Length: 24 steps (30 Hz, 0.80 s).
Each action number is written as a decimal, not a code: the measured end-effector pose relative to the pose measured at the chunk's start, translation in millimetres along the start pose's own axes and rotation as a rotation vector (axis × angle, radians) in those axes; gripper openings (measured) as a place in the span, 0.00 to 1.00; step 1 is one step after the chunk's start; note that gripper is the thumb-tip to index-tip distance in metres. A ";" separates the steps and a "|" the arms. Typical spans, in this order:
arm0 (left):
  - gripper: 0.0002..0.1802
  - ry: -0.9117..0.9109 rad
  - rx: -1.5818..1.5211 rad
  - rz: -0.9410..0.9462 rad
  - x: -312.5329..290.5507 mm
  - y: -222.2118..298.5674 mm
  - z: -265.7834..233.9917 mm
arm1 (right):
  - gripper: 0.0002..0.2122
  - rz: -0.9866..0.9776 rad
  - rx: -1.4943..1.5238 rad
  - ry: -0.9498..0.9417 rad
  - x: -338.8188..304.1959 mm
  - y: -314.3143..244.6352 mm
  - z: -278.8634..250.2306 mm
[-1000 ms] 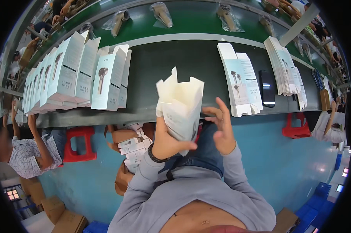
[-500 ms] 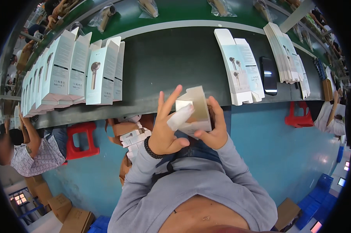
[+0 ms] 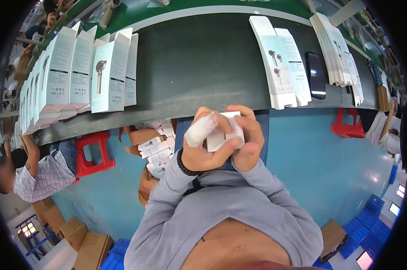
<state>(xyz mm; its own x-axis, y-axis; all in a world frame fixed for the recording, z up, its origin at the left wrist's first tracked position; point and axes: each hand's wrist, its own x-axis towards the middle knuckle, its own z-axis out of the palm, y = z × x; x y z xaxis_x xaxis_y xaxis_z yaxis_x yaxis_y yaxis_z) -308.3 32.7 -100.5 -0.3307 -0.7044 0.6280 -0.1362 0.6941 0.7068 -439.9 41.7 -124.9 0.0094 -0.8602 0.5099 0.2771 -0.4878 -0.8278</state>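
Above my lap, close to the table's front edge, a small white carton (image 3: pixel 215 142) is gripped between both hands, its end toward the camera. My left hand (image 3: pixel 193 155) is closed about the carton's left side, thumb on its near part and index finger bent over the end. That finger has a white wrapping (image 3: pixel 199 130), and a black beaded bracelet circles the wrist. My right hand (image 3: pixel 252 139) wraps the right side, with fingers along the far edge and thumb in front. The fingers hide much of the carton, including whether its flaps are fully closed.
Several opened-out cartons (image 3: pixel 109 76) stand in a row at the table's left. Flattened cartons (image 3: pixel 280 67), a black phone (image 3: pixel 316 74) and a stack of flat cartons (image 3: pixel 331 49) lie right. A brown bag (image 3: pixel 145 189) of small boxes sits below the table edge, beside a red stool (image 3: pixel 93 153).
Half a second ago the carton's end stood open and my left fingers were spread. Now both hands are closed around the carton, which is turned with its white end upward.
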 end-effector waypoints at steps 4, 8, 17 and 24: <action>0.65 0.184 0.082 0.124 4.8 7.1 -1.9 | 0.08 0.251 -0.253 -0.184 7.4 -21.4 -10.6; 0.69 0.117 0.190 0.140 8.7 10.8 -0.6 | 0.11 0.464 0.207 -0.084 9.7 -18.7 -6.8; 0.70 0.065 0.286 0.103 5.6 11.6 -1.4 | 0.25 0.665 0.294 -0.087 11.5 -14.8 -8.4; 0.55 0.706 -0.236 0.068 15.5 25.6 -12.6 | 0.42 0.352 -0.186 -0.385 1.5 -10.7 -12.8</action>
<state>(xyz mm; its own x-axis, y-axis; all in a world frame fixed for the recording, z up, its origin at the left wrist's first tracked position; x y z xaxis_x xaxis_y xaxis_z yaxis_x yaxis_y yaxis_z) -305.2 37.7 -68.5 0.3575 -0.6443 0.6761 0.0937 0.7450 0.6604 -455.2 43.7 -118.4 0.4308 -0.8766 0.2146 0.0196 -0.2287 -0.9733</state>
